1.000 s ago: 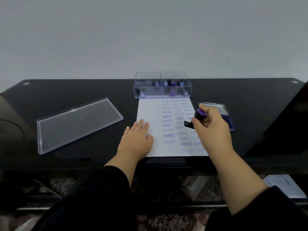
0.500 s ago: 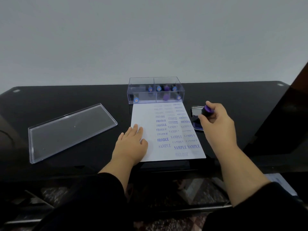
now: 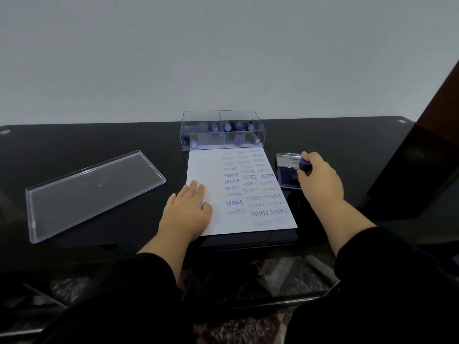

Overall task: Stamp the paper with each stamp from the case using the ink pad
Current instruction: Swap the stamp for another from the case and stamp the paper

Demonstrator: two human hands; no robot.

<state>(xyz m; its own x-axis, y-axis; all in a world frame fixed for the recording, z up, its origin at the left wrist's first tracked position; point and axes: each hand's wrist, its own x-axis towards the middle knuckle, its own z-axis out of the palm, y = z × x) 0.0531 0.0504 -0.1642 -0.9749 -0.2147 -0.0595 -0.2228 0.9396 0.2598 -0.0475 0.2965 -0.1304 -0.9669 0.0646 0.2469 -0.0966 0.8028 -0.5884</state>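
1. My right hand (image 3: 320, 180) is curled round a purple-handled stamp (image 3: 305, 165), held down over the open ink pad (image 3: 288, 176). The stamp's face is hidden beneath my fingers, so I cannot tell whether it touches the ink.
2. My left hand (image 3: 187, 212) lies flat, fingers straight and together, pressing the near left part of the paper (image 3: 206, 170); it holds nothing.
3. The ink pad sits just beside the paper's right edge, its silver lid standing open behind it. Risk: a hard or off-centre press could tip or slide the pad, since neither hand steadies it.
4. The paper already carries rows of blue prints (FRAGILE, SAMPLE, AMENDED, others too faint to read). Several look pale or clipped. Risk: uneven inking or a tilted press would give another partial print.
5. Free space remains mainly in the left column, close to my left hand. Risk: a fresh print could overlap an earlier one or smear under my palm.
6. The clear case (image 3: 223, 131) stands touching the paper's far edge, with more stamps inside. Risk: I could lose track of which ones are done.
7. The clear lid (image 3: 94, 192) lies well apart on the left of the black table (image 3: 74, 145).
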